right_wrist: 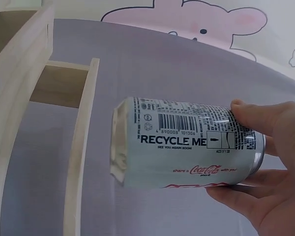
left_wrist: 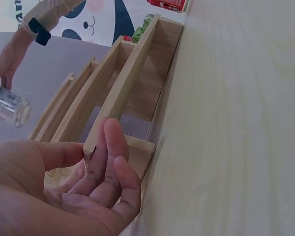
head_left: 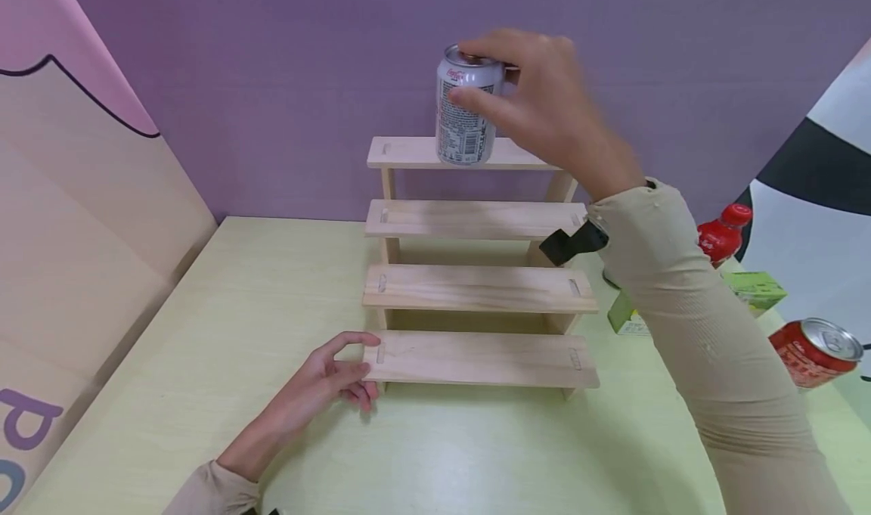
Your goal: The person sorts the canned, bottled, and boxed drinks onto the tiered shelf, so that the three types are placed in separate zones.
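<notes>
Here's the pale table [head_left: 136,379], stretching out beneath a wooden shelf [head_left: 479,288] with four steps climbing towards twelve o'clock! At the shelf's eight o'clock, my left hand [head_left: 327,379] has thumb and fingers pinching the end of the lowest board [head_left: 476,358]. Up at twelve, my right hand [head_left: 544,95]: fingers and thumb clamped round a white can [head_left: 466,141], roughly upright, near the top board [head_left: 408,152] but apart from it! Three o'clock, a red bottle [head_left: 720,239]; between three and four, a red can [head_left: 813,356] and, closer in, a half-hidden green box [head_left: 627,318].
</notes>
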